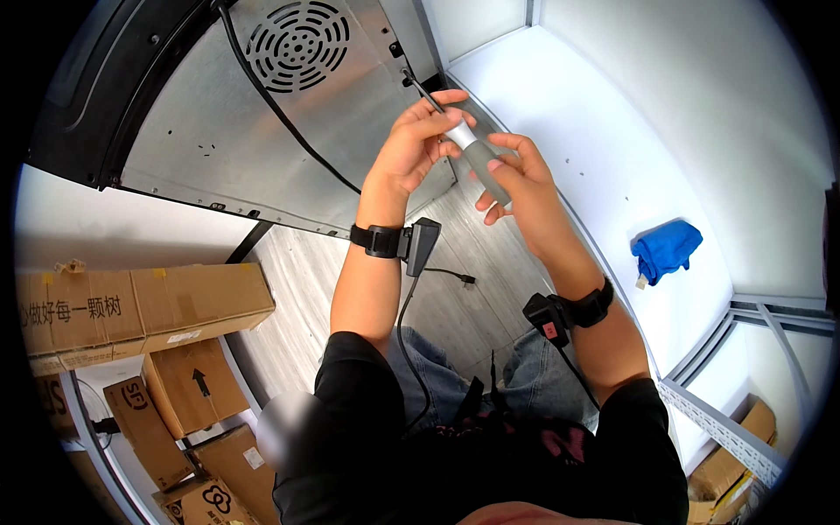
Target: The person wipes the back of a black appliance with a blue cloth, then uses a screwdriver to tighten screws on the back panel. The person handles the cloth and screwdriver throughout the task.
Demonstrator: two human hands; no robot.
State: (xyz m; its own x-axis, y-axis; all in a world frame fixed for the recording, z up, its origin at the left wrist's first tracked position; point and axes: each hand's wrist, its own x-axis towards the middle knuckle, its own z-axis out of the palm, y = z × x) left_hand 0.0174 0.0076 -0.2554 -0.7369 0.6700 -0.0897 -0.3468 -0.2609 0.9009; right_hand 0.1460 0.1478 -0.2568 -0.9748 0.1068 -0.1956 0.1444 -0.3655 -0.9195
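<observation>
My left hand [407, 149] is pinched on the silver collar and dark shaft of a screwdriver [481, 162], with several fingers curled. My right hand [525, 188] grips its grey handle. The tip reaches small black fittings [395, 49] along the right edge of a metal appliance panel [201, 114], which has a round vent [297, 48] and a black cable [289, 122] hanging across it. Black devices with cables are strapped to both my forearms.
A white shelf [612, 140] runs along the right, holding a blue cloth [665, 249]. Cardboard boxes [197, 385] stack at lower left; another [757, 420] sits at lower right. Pale wood-look floor [297, 289] shows below, with metal frame rails [709, 350] beside the shelf.
</observation>
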